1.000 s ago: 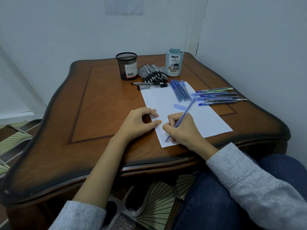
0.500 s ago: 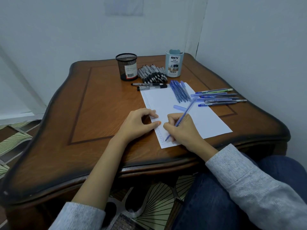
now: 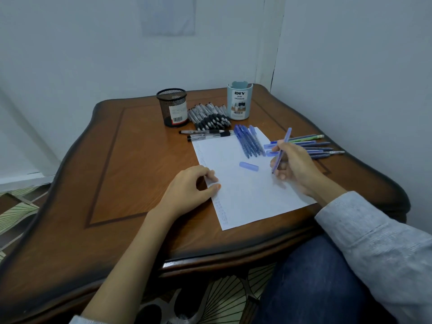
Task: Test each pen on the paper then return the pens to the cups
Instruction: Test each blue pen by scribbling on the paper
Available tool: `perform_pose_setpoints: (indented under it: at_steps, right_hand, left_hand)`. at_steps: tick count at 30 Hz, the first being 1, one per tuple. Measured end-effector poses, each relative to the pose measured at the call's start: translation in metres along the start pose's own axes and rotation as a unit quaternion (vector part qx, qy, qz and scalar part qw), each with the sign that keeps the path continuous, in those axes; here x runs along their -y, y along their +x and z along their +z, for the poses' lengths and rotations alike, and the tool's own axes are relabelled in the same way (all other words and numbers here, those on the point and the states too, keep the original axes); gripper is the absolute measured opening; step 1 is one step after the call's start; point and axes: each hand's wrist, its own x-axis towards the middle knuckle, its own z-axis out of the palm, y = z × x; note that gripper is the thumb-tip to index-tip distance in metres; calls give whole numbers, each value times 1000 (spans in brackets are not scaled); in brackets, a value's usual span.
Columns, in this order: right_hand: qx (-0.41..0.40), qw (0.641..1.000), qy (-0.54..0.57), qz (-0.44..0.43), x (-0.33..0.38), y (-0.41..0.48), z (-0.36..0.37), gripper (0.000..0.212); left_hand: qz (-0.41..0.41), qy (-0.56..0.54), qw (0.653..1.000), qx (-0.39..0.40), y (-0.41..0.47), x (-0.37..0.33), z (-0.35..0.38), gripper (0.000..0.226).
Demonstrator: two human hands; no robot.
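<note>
A white sheet of paper (image 3: 243, 183) lies on the wooden table (image 3: 131, 174), with small marks along its left edge. My right hand (image 3: 295, 168) grips an uncapped blue pen (image 3: 281, 150) above the sheet's right side, tip pointing down. Its blue cap (image 3: 249, 166) lies on the paper to the left. My left hand (image 3: 189, 191) rests on the sheet's left edge, thumb and fingertips touching it. A black mesh cup (image 3: 173, 107) and a pale blue cup (image 3: 239, 101) stand at the back.
Several black pens (image 3: 209, 116) lie piled between the cups, two more (image 3: 208, 134) at the paper's top edge. Several blue pens (image 3: 249, 141) lie on the sheet's top right, others (image 3: 318, 147) beyond my right hand. Walls close the back and right.
My right hand has lifted the blue pen from the paper's lower left edge and carried it up and right, past the cap. My left hand stays on the sheet.
</note>
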Motion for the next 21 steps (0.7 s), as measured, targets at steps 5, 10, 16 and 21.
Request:
perform_pose_setpoints:
  at_steps: [5,10,16,21]
  right_hand:
    - [-21,995,88,-32,-15,14,-14,19]
    - [-74,983,157,-63,-25,17,-17,16]
    - [-73,982,160,-69,-28,16,-20,6]
    - [-87,977,182,-62,-26,16,-20,9]
  left_hand:
    - [22,153,988,14,30,-20,3,22]
    - [63,97,993,17,57,-31,27,29]
    - [73,50,996,9,68,-27,46,19]
    - [67,8,997,-34,65,-23,50,19]
